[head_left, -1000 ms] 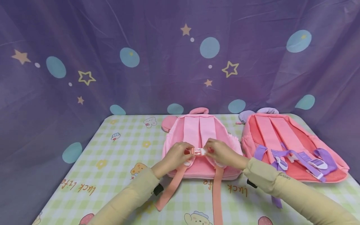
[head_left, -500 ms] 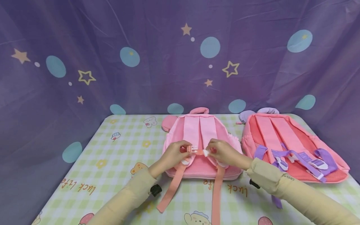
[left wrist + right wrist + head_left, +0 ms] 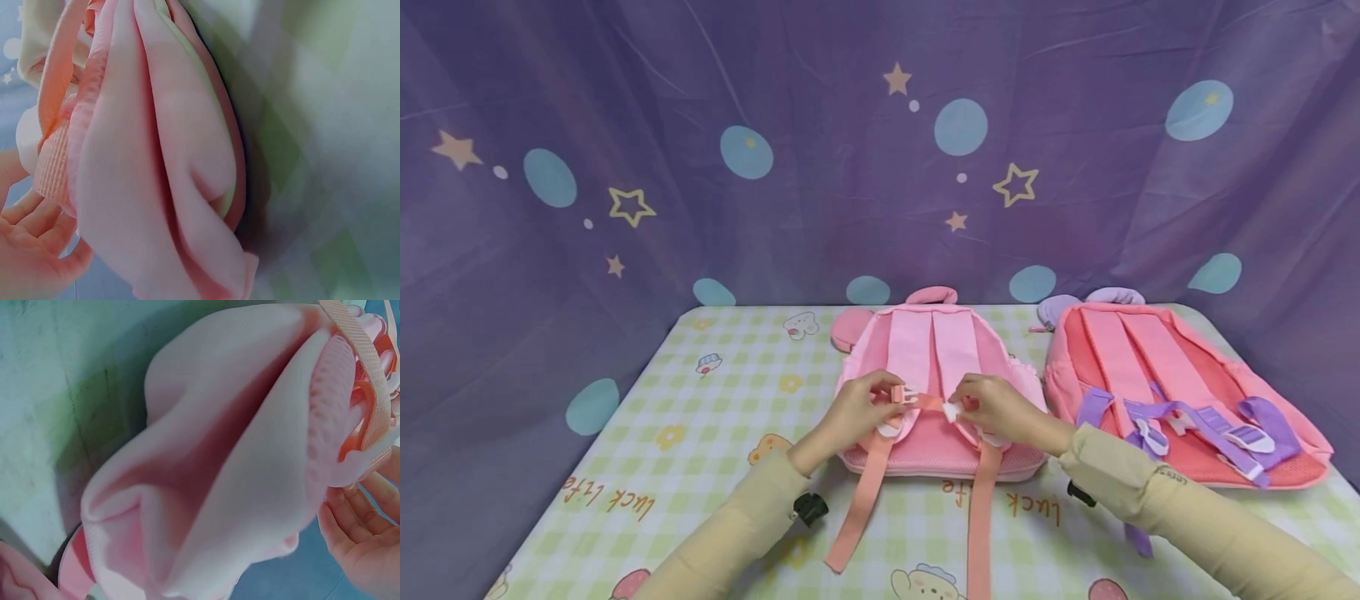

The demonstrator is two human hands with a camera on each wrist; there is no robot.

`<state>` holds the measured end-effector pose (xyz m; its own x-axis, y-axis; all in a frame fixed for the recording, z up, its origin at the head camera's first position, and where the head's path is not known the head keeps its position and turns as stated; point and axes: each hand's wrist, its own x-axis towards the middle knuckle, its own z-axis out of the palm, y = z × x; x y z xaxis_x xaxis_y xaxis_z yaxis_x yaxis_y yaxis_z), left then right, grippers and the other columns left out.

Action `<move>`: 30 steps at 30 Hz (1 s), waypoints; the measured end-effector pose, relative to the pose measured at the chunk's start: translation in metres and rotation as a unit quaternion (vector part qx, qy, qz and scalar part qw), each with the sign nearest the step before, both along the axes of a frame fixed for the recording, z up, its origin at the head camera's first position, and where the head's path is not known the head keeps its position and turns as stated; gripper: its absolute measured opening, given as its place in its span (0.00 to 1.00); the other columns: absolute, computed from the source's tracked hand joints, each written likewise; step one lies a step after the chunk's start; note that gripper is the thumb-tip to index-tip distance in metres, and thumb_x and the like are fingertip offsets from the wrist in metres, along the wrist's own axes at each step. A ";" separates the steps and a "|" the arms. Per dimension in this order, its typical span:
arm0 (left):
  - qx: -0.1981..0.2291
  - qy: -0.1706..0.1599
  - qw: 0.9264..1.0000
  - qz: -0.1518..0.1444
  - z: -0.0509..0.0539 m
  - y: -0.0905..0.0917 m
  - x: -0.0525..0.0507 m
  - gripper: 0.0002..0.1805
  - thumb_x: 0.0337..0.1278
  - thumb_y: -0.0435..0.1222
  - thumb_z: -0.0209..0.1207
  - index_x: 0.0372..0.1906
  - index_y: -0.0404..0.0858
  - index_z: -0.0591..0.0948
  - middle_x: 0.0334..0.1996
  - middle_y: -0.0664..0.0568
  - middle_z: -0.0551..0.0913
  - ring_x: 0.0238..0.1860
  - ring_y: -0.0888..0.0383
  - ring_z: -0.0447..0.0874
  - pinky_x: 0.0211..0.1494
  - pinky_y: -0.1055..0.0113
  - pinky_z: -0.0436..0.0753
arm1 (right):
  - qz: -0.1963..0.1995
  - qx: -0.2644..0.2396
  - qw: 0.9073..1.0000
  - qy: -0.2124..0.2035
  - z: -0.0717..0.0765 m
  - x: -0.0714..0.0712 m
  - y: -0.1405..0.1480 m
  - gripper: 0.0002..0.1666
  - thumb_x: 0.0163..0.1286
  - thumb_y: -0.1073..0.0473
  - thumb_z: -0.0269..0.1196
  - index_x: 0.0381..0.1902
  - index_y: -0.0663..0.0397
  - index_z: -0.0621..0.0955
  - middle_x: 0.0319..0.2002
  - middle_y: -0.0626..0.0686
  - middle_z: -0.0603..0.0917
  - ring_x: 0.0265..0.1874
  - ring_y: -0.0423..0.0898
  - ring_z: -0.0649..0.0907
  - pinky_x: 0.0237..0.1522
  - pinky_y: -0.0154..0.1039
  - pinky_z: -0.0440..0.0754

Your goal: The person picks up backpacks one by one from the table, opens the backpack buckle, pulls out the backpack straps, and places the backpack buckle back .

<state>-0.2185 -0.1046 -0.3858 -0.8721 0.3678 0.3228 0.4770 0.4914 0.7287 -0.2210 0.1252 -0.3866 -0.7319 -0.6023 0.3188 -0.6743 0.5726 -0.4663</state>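
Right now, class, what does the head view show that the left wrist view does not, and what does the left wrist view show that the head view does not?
Only the head view shows the coral backpack with its purple straps, and the top handle of the pink backpack.

Only the left wrist view shows, close up, a deep fold in the pink backpack and the palm side of the left hand.

Both show the pink backpack, the left hand, an orange strap and the checked cloth.
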 end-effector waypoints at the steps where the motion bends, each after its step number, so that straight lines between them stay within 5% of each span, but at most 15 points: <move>1: 0.005 -0.002 1.000 0.001 0.000 -0.001 0.000 0.13 0.41 0.31 0.65 0.36 0.36 0.79 0.29 0.51 0.81 0.31 0.58 0.77 0.38 0.63 0.77 | -0.002 -0.002 1.000 -0.006 0.000 0.000 0.000 0.09 0.46 0.70 0.67 0.30 0.63 0.82 0.25 0.49 0.78 0.25 0.40 0.74 0.29 0.32 0.73; 9: 0.026 -0.011 1.000 0.000 0.003 -0.006 -0.001 0.11 0.43 0.29 0.63 0.36 0.34 0.79 0.30 0.48 0.81 0.34 0.54 0.79 0.35 0.70 0.77 | -0.010 -0.016 0.999 -0.026 -0.003 0.001 -0.001 0.09 0.47 0.69 0.67 0.30 0.61 0.82 0.25 0.47 0.78 0.24 0.41 0.74 0.28 0.31 0.73; 18: 0.042 -0.018 0.999 0.013 0.004 -0.006 -0.002 0.12 0.40 0.30 0.65 0.35 0.36 0.78 0.31 0.48 0.82 0.34 0.54 0.79 0.40 0.61 0.77 | 0.000 -0.015 0.999 -0.031 -0.004 0.001 -0.003 0.12 0.48 0.68 0.67 0.34 0.65 0.82 0.26 0.50 0.79 0.25 0.43 0.75 0.29 0.32 0.74; 30: 0.055 -0.035 0.998 0.009 0.008 -0.005 0.001 0.13 0.40 0.27 0.64 0.37 0.33 0.78 0.33 0.44 0.82 0.35 0.50 0.79 0.42 0.56 0.76 | -0.001 -0.042 0.998 -0.043 0.016 0.008 0.000 0.10 0.52 0.65 0.65 0.34 0.63 0.81 0.31 0.53 0.83 0.32 0.47 0.80 0.36 0.42 0.78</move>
<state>-0.2176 -0.1091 -0.3782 -0.8998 0.3184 0.2983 0.4151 0.4141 0.8101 -0.2133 0.1250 -0.3703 -0.7596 -0.5746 0.3045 -0.6288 0.5295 -0.5694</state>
